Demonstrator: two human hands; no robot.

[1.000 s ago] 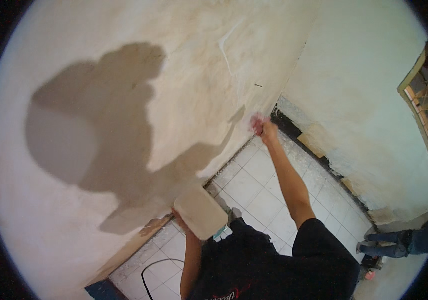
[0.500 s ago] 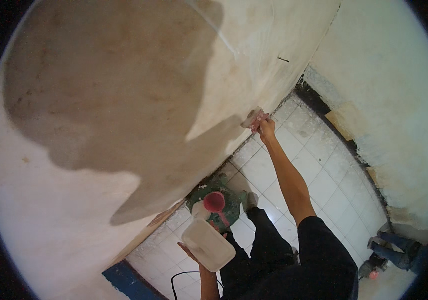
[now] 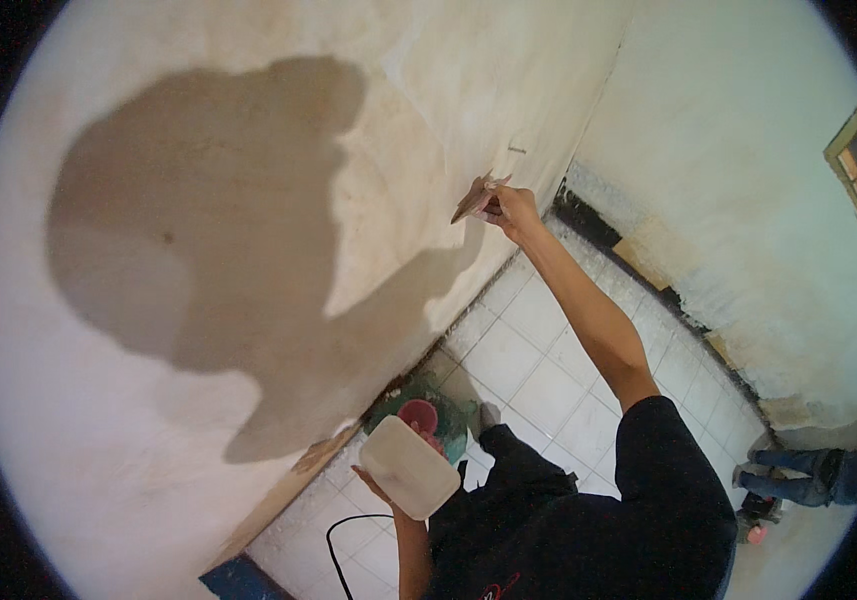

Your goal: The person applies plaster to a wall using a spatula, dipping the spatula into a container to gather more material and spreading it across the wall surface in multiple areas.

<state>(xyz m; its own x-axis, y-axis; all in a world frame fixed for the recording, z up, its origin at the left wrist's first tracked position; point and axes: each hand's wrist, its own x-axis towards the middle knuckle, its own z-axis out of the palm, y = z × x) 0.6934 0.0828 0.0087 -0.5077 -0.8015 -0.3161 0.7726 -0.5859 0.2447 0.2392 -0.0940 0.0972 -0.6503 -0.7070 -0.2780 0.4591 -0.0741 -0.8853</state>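
Observation:
My right hand (image 3: pixel 512 212) is stretched out to the plastered wall (image 3: pixel 398 200), its fingers closed round a putty knife. The flat blade of the putty knife (image 3: pixel 469 200) is at or close to the wall surface; actual contact cannot be made out. Pale paste smears the tool near my fingers. Low in front of my body, my left hand (image 3: pixel 372 484) supports a white rectangular plastic tub (image 3: pixel 408 468) from its left side and beneath. Most of those fingers are hidden by the tub. Behind it, a pink dipper (image 3: pixel 417 411) rests on a green bucket or basin (image 3: pixel 456 428), partly covered.
White floor tiles (image 3: pixel 508 350) meet the wall in a rough, dark edge. A black cable (image 3: pixel 333 545) curves beside my left arm, near a blue-painted piece (image 3: pixel 240 580). Another person's legs (image 3: pixel 793 475) show at the far right. A short dark slot (image 3: pixel 517 150) marks the wall.
My right hand has moved higher up the wall, and the putty knife has turned, its blade now more edge-on. The tub now covers part of the pink dipper. The whole view has shifted.

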